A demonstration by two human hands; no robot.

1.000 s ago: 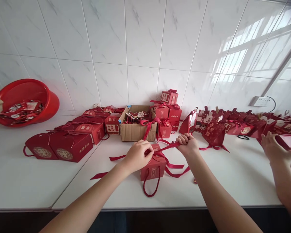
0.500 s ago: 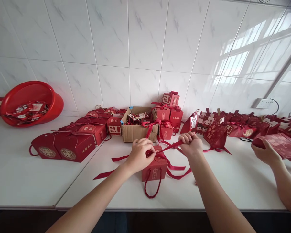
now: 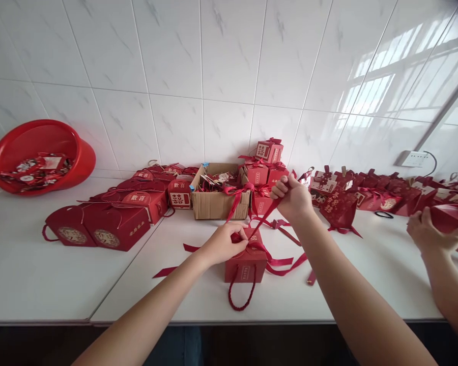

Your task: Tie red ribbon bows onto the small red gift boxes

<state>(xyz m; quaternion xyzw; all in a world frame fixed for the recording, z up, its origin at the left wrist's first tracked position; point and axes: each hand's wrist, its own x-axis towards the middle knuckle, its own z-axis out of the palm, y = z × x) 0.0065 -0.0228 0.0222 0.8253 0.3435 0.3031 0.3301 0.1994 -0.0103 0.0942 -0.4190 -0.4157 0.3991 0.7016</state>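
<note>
A small red gift box (image 3: 246, 269) with a rope handle stands on the white counter (image 3: 99, 284) in front of me. My left hand (image 3: 224, 244) pinches the red ribbon (image 3: 280, 262) on top of the box. My right hand (image 3: 292, 197) is a closed fist round a strand of the same ribbon, pulled up and back from the box. Loose ribbon tails lie on the counter to both sides of the box.
An open cardboard box (image 3: 213, 201) sits behind, with stacked small red boxes (image 3: 265, 170) to its right. Larger red boxes (image 3: 107, 229) lie at left, a red basin (image 3: 38, 155) far left. Another person's hand (image 3: 429, 234) holds a red bag (image 3: 452, 216) at right.
My right hand has risen and moved back toward the wall, drawing the ribbon strand taut and steeper. My left hand stays on the box top. The other person's hand shifted with the bag.
</note>
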